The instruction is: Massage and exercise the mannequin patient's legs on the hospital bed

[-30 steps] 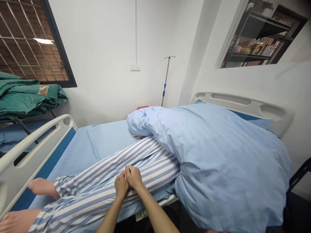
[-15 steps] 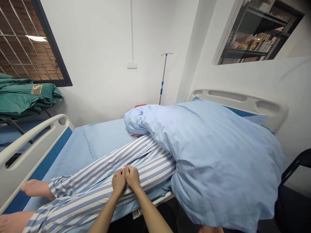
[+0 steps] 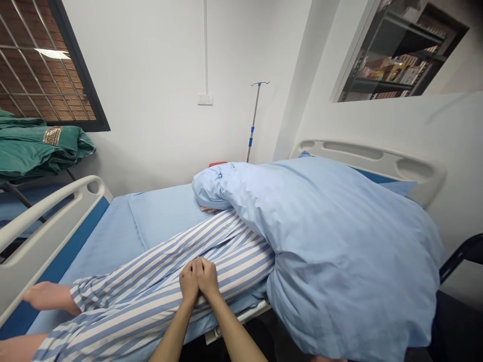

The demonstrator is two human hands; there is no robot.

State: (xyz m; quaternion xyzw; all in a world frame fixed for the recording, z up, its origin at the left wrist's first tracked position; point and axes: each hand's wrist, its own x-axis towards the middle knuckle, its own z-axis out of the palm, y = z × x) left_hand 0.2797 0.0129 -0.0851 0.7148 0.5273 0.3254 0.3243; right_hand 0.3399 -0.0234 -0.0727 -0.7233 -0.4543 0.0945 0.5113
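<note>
A person in blue-and-white striped hospital clothes lies on the bed, with a pale blue quilt (image 3: 339, 251) heaped over the upper body. My left hand (image 3: 189, 282) and my right hand (image 3: 207, 277) lie side by side on the striped trouser leg (image 3: 151, 286), their fingers touching and curled over it. Bare feet show at the lower left, the nearer one (image 3: 49, 296) beside the trouser cuff. The person's own hand (image 3: 208, 209) pokes out from under the quilt's edge. The head and face are hidden.
A white bed side rail (image 3: 45, 221) runs along the left, and a white headboard (image 3: 370, 161) stands at the right. Behind are an IV pole (image 3: 253, 120) and a wall socket (image 3: 205, 99). Folded green cloth (image 3: 45, 143) lies beyond the rail, below a grilled window (image 3: 41, 65).
The view has shifted slightly, so the room sits a little further left and higher. My hands remain on the same part of the striped leg.
</note>
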